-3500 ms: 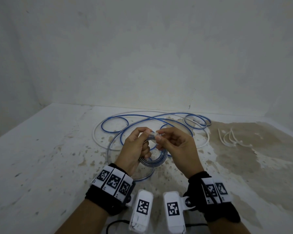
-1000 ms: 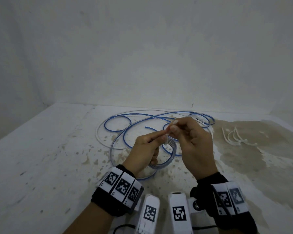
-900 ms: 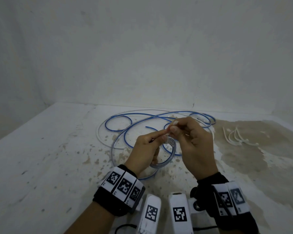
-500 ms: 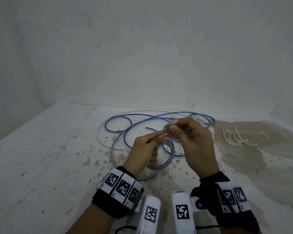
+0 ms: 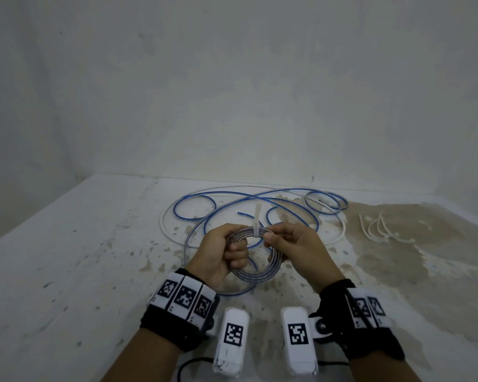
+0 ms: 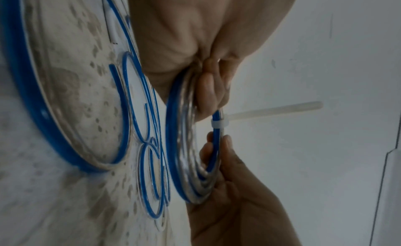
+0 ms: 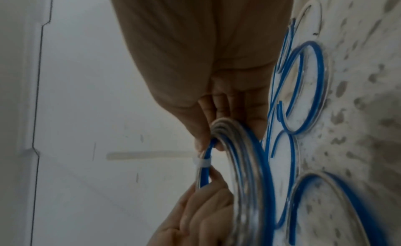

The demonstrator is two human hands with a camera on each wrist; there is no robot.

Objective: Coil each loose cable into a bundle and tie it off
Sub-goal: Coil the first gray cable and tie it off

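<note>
A small coil of clear, blue-striped cable (image 5: 262,274) hangs above the table between both hands. My left hand (image 5: 232,244) grips its left side with the fingers curled through the loop. My right hand (image 5: 271,234) pinches the top strands just right of a white zip tie (image 5: 255,230). The tie is cinched around the bundle and its tail sticks up free. In the left wrist view the zip tie (image 6: 219,123) circles the coil (image 6: 186,164). The right wrist view shows the same zip tie (image 7: 202,163) between the two hands.
Loose blue-striped cable (image 5: 232,193) and a white cable (image 5: 162,224) sprawl in loops on the stained white table (image 5: 66,257) behind the hands. Several spare zip ties (image 5: 375,230) lie at the right. A wall closes the far side.
My right hand has let go of the zip tie's tail and now pinches the coil beside it. Both hands have come lower, and the coil is turned flatter towards the camera.
</note>
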